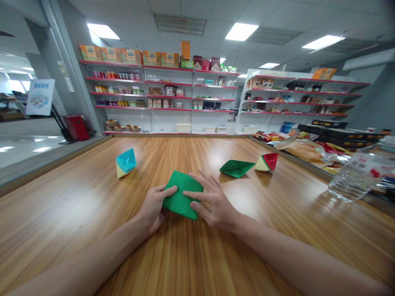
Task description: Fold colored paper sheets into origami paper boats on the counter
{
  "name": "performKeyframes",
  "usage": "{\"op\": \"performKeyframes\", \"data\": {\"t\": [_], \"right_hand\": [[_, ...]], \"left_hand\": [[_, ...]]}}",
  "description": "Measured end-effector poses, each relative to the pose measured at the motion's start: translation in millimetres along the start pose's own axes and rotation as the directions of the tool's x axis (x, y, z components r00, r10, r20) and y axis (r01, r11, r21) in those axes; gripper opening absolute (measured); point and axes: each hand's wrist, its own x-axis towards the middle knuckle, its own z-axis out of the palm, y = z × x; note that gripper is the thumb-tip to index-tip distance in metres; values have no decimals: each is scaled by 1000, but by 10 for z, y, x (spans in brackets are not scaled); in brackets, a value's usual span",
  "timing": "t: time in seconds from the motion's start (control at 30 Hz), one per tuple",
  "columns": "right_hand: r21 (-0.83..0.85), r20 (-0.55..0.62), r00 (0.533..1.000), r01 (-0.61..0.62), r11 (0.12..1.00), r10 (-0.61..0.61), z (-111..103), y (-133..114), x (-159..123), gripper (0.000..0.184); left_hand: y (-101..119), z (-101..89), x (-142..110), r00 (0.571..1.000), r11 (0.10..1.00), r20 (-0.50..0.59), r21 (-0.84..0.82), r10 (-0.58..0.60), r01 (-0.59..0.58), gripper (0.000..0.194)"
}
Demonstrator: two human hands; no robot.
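On a wooden table [92, 205], a blue-and-cream folded paper piece [126, 160] stands beyond and left of the folded green paper [176, 199]. The left hand [154, 205] pinches that green paper's left edge, thumb on top, fingers beneath. The paper, held just above the table, looks light, thin and easily creased, probably best held by its edges with light pressure. The right hand [217, 203] is open, fingers spread over the paper's right side. Beyond and right of it sit a dark green paper boat [237, 168], then a red-and-cream one [268, 163]; farther right, a clear bottle [354, 174].
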Motion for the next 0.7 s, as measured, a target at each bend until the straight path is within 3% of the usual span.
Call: {"op": "performKeyframes", "data": {"t": [0.07,0.17,0.33,0.47,0.7], "right_hand": [[16,121,991,51,999,-53,-18,-17,-1,48],[18,165,983,77,997,-79,-7,-3,-5,70],[-12,112,991,70,997,-69,54,60,-17,62],[5,73,990,120,993,-120,91,72,-28,58],[15,-13,987,163,986,-163,116,68,-27,48]], "left_hand": [[18,0,8,998,998,-58,-52,-34,31,23],[39,-6,29,986,984,-124,-151,-115,95,21],[45,-40,31,989,971,-40,-199,-145,134,19],[31,-81,0,989,983,99,-139,-109,122,19],[8,-105,6,975,993,208,-68,-76,92,26]]}}
